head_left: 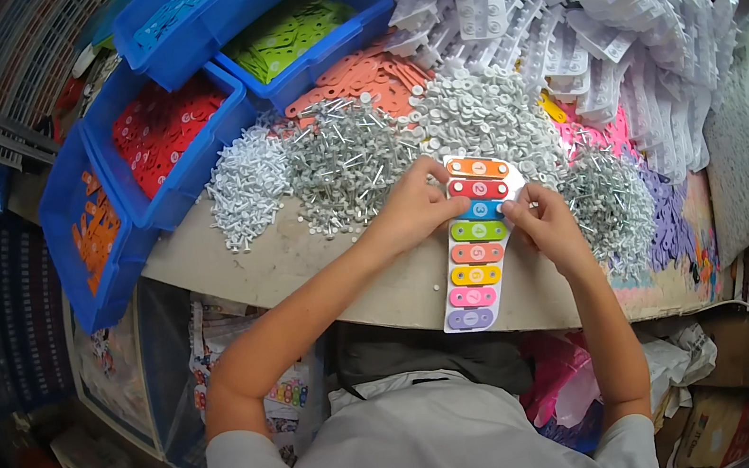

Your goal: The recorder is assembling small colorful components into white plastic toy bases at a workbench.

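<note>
A toy xylophone lies on the table in front of me, its white tapering base carrying a row of bars in several colours. White round caps sit at the ends of the orange and red bars at the far end; the lower bars show small metal-looking spots there. My left hand is closed at the xylophone's left edge, thumb by the left end of the blue bar. Across from it, my right hand has thumb and forefinger pinched together at that bar's right end. Whatever lies under those fingertips is hidden.
Behind my hands lie heaps of white screws, metal pins and grey-white caps. Blue bins of coloured bars stand left and back. White xylophone bases pile up at back right. Purple bars lie right.
</note>
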A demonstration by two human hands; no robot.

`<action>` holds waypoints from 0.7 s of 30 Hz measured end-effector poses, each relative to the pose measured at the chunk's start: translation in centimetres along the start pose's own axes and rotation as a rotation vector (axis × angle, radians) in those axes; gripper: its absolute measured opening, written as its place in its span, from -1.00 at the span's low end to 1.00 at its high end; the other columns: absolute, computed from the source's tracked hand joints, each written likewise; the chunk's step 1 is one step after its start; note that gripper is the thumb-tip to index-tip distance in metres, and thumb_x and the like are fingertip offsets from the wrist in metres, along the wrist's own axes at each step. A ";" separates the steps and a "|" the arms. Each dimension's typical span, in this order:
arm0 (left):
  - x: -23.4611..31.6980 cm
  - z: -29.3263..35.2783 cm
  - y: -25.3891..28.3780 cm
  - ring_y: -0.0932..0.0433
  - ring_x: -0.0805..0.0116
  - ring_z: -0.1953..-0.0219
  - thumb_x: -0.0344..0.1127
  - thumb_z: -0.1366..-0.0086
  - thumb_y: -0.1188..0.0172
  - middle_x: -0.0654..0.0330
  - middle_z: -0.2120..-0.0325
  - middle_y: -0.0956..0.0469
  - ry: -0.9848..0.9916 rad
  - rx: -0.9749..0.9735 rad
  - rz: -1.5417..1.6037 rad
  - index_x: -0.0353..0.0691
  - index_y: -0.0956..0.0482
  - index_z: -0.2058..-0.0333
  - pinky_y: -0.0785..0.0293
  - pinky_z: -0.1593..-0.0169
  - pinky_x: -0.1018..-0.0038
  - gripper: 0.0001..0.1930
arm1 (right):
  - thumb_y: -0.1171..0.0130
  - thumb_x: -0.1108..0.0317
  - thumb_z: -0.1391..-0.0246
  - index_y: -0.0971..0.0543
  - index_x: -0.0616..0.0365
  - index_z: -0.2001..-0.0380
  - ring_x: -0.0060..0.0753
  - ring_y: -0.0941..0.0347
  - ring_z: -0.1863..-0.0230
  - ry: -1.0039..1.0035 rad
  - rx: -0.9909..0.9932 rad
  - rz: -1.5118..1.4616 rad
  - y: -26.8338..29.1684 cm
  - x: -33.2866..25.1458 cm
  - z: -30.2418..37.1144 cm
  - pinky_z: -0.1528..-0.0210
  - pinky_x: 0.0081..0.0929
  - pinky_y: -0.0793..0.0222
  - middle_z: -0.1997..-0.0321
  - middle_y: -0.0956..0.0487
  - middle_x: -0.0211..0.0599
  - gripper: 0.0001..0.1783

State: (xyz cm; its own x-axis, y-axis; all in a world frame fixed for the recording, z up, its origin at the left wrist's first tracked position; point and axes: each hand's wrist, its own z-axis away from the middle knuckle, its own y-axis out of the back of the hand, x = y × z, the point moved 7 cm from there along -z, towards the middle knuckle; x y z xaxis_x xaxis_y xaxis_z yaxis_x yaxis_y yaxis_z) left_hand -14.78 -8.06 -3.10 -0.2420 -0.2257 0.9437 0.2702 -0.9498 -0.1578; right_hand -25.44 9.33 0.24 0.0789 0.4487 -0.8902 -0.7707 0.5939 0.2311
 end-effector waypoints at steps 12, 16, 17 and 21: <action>-0.2 0.0 -0.1 -0.35 0.61 0.62 -0.09 -0.27 -0.39 0.30 0.60 -0.43 0.148 -0.043 -0.087 -0.32 -0.24 0.02 -0.19 0.58 0.61 -0.42 | -0.24 0.09 -0.27 -0.32 0.01 0.39 -0.54 -0.55 0.67 -0.129 -0.153 0.019 -0.5 -0.7 -0.5 0.72 -0.71 -0.22 0.60 -0.59 -0.39 -0.64; 0.5 -0.9 -0.4 -0.37 0.61 0.62 -0.18 -0.30 -0.35 0.26 0.60 -0.49 0.066 -0.125 -0.130 -0.35 -0.15 -0.07 -0.19 0.59 0.60 -0.39 | -0.26 0.14 -0.27 -0.29 0.01 0.41 -0.55 -0.54 0.68 -0.130 -0.143 -0.022 -0.8 -0.8 -0.8 0.74 -0.71 -0.22 0.61 -0.58 -0.40 -0.64; 0.5 -1.0 -0.3 -0.37 0.61 0.62 -0.18 -0.30 -0.35 0.26 0.60 -0.49 0.074 -0.119 -0.133 -0.35 -0.15 -0.07 -0.19 0.59 0.60 -0.39 | -0.26 0.18 -0.27 -0.28 0.00 0.42 -0.55 -0.54 0.68 -0.135 -0.113 -0.005 -0.7 -0.6 -0.8 0.74 -0.70 -0.23 0.61 -0.58 -0.40 -0.64; 0.3 -1.3 -0.7 -0.40 0.61 0.62 -0.26 -0.31 -0.32 0.17 0.54 -0.57 0.042 -0.119 -0.134 -0.34 -0.16 -0.04 -0.18 0.62 0.59 -0.45 | -0.25 0.25 -0.27 -0.24 0.00 0.42 -0.58 -0.51 0.69 -0.121 -0.084 0.035 -0.7 -0.8 -0.9 0.75 -0.68 -0.24 0.62 -0.55 -0.41 -0.64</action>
State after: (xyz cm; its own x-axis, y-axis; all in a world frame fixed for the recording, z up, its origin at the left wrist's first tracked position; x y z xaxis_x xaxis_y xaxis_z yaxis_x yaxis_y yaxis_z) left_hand -16.28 -7.78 -3.05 -0.3077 -0.1017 0.9460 0.1215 -0.9903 -0.0670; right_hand -25.56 7.98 0.44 0.1229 0.5484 -0.8271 -0.8240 0.5209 0.2229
